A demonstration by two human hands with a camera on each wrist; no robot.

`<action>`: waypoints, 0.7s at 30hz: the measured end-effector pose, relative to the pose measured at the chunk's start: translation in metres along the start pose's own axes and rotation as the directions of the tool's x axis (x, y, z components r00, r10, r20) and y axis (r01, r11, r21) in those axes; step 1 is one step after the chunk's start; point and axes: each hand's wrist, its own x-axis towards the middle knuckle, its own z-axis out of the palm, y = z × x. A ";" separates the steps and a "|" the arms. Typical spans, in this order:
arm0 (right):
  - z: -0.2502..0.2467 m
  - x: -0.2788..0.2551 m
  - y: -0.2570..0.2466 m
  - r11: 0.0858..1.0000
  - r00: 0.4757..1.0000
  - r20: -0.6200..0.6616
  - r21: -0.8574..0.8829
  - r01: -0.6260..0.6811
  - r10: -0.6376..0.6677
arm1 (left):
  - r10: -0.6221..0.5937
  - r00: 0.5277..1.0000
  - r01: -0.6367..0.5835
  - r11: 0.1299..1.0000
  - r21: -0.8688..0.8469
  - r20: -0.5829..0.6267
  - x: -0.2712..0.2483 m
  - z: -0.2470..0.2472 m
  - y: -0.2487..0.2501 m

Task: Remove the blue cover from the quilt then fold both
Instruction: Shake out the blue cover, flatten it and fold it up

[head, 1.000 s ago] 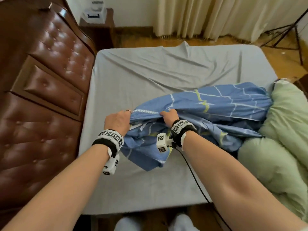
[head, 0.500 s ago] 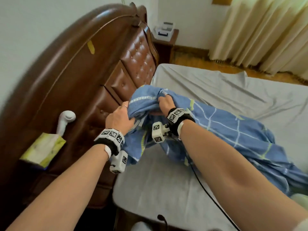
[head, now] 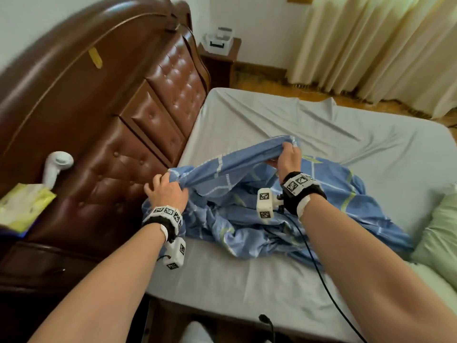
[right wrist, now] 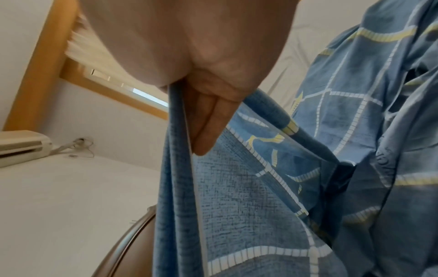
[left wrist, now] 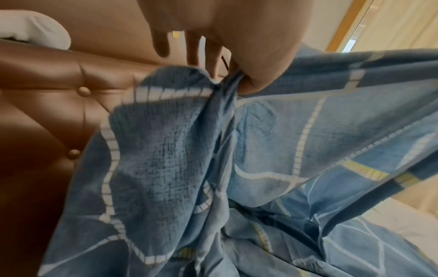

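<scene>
Head view: one blue cover (head: 284, 219) lies rumpled on the bed (head: 272, 115), one pale green quilt (head: 442, 233) at the right edge. The left hand (head: 168, 194) and right hand (head: 288, 157) each grip its raised edge, stretched between them.

Left wrist: fingers (left wrist: 255, 75) pinch bunched cover (left wrist: 213, 150).

Right wrist: fingers (right wrist: 208, 120) curl around the cover's hem (right wrist: 237, 187).

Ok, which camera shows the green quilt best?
The head view, and only partly: the green quilt lies at the bed's right edge, cut off by the frame, beside the blue cover. Neither wrist view shows it; both show only cover cloth and fingers.
</scene>
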 end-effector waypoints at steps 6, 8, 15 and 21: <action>-0.039 -0.034 0.028 0.960 0.805 0.523 -0.178 -0.217 0.279 | -0.014 0.981 0.115 0.845 -0.522 0.193 -0.047 -0.030 0.040; -0.037 -0.058 0.054 0.918 0.607 0.695 -0.355 -0.178 0.387 | 0.024 0.991 0.065 0.766 -0.639 0.130 -0.066 -0.047 0.052; -0.027 -0.127 0.041 0.942 0.496 0.855 -0.278 0.187 0.154 | 0.144 0.981 -0.018 0.742 -0.670 0.134 -0.103 -0.080 0.046; -0.018 -0.145 0.032 0.823 0.516 0.827 -0.442 0.356 0.221 | 0.164 0.982 -0.022 0.585 -0.811 0.092 -0.122 -0.079 0.021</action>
